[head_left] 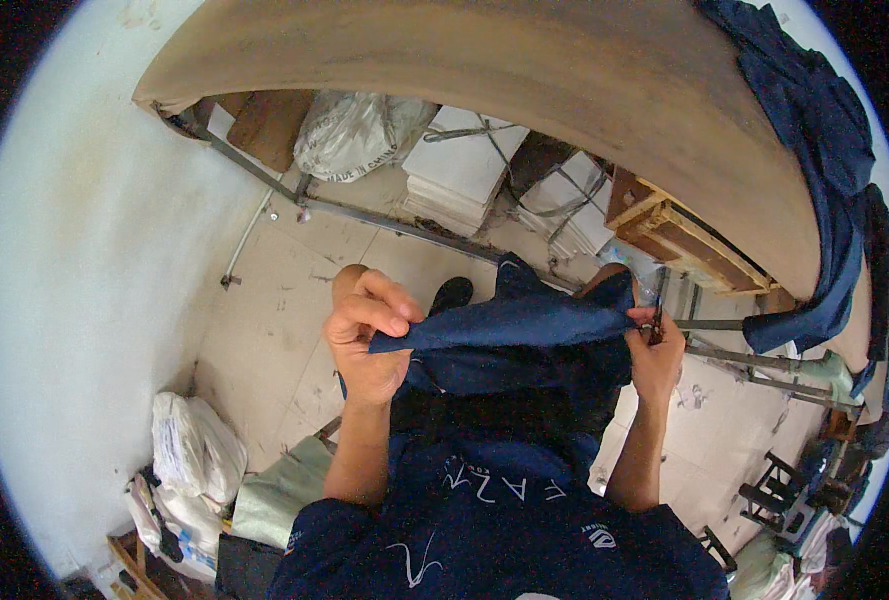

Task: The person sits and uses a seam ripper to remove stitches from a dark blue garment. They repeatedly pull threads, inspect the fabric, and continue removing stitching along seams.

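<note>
A navy blue piece of cloth (524, 320) is stretched between my two hands, above my lap. My left hand (369, 335) pinches its left corner between thumb and fingers. At the other end, my right hand (656, 355) grips the cloth's edge, fingers curled. A small dark, narrow tool (656, 318) sticks up from the right hand; it looks like thread snips, but most of it is hidden by the fingers. The cloth's lower part hangs over my legs and blends with my dark clothes.
Ahead stands a table with a brown cover (464, 55); a navy garment (814, 130) drapes over its right end. Beneath are a white plastic bag (349, 135), tied stacks of white sheets (459, 165) and a wooden drawer (689, 240). White bags (194, 450) lie left; a black stool (772, 490) stands right.
</note>
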`<state>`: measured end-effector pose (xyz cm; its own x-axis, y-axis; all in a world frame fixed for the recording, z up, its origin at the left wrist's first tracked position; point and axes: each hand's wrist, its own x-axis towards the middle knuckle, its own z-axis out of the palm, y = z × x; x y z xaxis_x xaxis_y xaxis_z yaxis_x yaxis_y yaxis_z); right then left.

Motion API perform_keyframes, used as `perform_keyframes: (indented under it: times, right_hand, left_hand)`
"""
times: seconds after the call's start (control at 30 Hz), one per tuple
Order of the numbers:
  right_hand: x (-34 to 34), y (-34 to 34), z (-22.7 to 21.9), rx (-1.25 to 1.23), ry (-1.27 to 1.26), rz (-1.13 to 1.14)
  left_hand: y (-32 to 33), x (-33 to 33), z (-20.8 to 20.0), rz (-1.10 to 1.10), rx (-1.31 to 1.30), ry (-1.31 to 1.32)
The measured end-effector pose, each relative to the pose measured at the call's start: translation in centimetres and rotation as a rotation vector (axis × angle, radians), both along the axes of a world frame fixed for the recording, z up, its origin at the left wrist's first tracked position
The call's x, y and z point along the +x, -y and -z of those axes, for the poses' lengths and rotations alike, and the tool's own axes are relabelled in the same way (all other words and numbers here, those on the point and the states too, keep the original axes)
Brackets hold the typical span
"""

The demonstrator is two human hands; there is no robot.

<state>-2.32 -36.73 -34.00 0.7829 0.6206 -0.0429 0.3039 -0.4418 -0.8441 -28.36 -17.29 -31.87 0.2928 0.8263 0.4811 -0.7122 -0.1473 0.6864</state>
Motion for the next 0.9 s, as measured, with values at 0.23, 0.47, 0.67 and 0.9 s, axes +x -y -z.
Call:
perform_keyframes:
  times: [0.23, 0.47, 0.67, 0.9]
  right_hand:
    - [-3.7, -2.5, -3.8, 0.130, 0.058, -0.252]
    - [-8.3, -5.7, -7.4, 0.490, -0.160, -0.603]
    - [-8.9, -7.0, -8.4, 0.458, -0.254, -0.648]
    - [-10.2, -7.5, -6.9, 0.532, -0.343, -0.604]
  left_hand:
    - [1.7, 1.9, -0.5, 0.093, 0.007, 0.005]
    - [3.2, 2.8, -1.0, 0.035, -0.010, -0.158]
    - [2.9, 1.8, -0.4, 0.112, 0.001, -0.079]
    - [3.1, 1.6, 0.6, 0.111, -0.016, -0.080]
